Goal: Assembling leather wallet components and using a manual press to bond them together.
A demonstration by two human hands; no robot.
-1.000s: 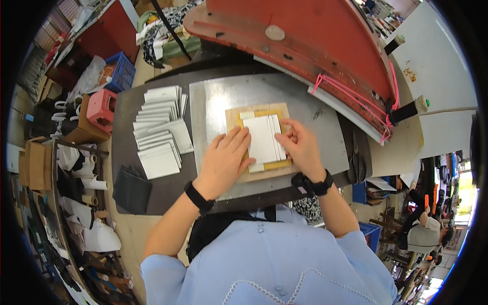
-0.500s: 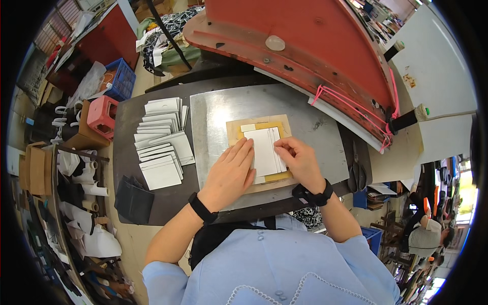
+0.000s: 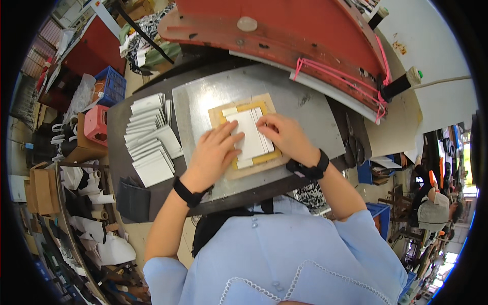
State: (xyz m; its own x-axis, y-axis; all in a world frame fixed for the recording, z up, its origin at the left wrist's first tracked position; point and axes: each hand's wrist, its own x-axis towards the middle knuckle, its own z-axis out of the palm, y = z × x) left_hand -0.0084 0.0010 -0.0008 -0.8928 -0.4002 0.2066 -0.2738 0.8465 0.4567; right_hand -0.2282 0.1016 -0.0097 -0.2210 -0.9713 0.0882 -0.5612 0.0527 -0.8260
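— Where were the hands?
— Left hand (image 3: 212, 155) and right hand (image 3: 285, 136) lay flat, grip open, pressing white sheets (image 3: 251, 136) in a yellow-edged wooden frame (image 3: 248, 134) on the metal desk (image 3: 305, 109).
— Their long axis?
— Running away from the person, slightly tilted. Fanned white cards (image 3: 149, 138) lay left; a blue crate (image 3: 113, 86) beyond.

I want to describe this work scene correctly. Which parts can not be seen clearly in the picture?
- Head view: the left hand and right hand cover parts of the white sheets on the tan board.
- How many sheets lie there: edges too fine to count.
- The fanned white sheet stack: number unclear.
- The red press head hides the back of the table.
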